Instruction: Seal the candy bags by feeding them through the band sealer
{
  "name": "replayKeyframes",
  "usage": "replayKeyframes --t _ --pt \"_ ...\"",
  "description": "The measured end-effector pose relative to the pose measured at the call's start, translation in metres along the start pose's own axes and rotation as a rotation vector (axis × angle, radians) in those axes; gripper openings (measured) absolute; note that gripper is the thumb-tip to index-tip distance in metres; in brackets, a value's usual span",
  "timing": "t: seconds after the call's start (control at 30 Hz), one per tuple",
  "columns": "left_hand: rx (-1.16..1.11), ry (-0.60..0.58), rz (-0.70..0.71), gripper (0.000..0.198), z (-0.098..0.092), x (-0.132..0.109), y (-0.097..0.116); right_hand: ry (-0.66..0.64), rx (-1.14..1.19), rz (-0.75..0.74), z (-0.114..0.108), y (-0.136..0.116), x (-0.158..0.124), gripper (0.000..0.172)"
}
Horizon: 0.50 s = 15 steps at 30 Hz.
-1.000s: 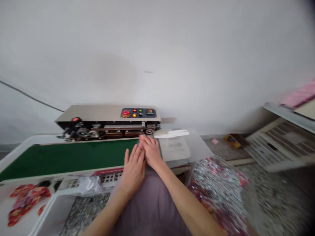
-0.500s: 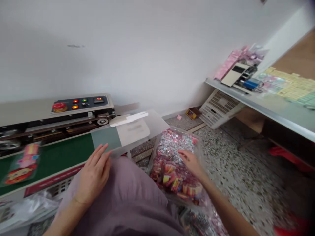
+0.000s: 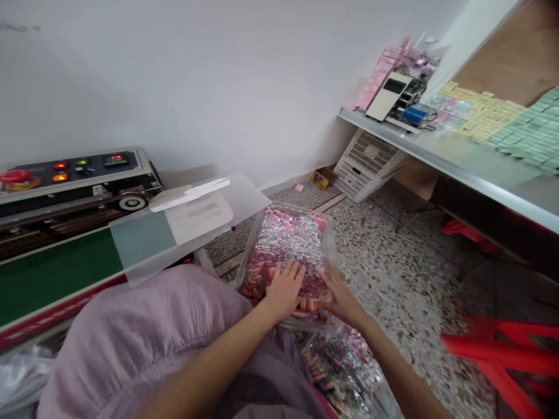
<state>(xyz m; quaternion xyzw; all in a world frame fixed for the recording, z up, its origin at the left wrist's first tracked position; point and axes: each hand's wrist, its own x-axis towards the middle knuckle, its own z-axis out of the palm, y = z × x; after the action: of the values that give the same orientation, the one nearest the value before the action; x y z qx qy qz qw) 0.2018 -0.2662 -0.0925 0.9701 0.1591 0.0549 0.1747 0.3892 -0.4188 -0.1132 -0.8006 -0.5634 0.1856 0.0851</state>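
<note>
A clear plastic bag (image 3: pixel 286 235) packed with small, shiny, colourful packets stands on the floor beside my legs. My left hand (image 3: pixel 285 289) lies on its near part, palm down with fingers spread. At the bag's right side, my right hand (image 3: pixel 343 299) has its fingers apart, the fingertips at the packets; I see nothing held in it. A second clear bag (image 3: pixel 345 372) of colourful pieces lies nearer, partly under my right forearm.
To the left runs a sealing machine (image 3: pixel 78 180) with a green conveyor belt (image 3: pixel 61 273) and an end plate (image 3: pixel 244 201). At right are a table (image 3: pixel 454 157) with stacked cards, white crates (image 3: pixel 367 163) below it, and a red stool (image 3: pixel 506 349).
My left hand has moved right from above my lap onto the bag. My right hand has moved slightly down along the bag's side. The view has turned right, and the red stool shows more.
</note>
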Motion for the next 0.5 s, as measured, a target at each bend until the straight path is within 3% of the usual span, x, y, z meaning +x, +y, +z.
replayKeyframes --t 0.17,0.33,0.43,0.5 --pt "0.009 -0.010 0.021 0.070 0.014 -0.006 -0.010 0.015 -0.095 0.004 0.004 -0.006 0.005 0.048" --pt "0.070 0.040 0.104 0.072 0.016 -0.011 -0.005 0.174 -0.147 -0.019 -0.004 -0.017 -0.009 0.065" --pt "-0.022 0.084 0.091 0.065 0.010 -0.012 -0.005 0.294 -0.145 -0.055 -0.008 -0.028 -0.031 0.028" --pt "-0.167 0.189 -0.020 0.056 0.000 -0.013 -0.012 0.261 -0.090 -0.059 -0.007 -0.037 -0.044 0.022"
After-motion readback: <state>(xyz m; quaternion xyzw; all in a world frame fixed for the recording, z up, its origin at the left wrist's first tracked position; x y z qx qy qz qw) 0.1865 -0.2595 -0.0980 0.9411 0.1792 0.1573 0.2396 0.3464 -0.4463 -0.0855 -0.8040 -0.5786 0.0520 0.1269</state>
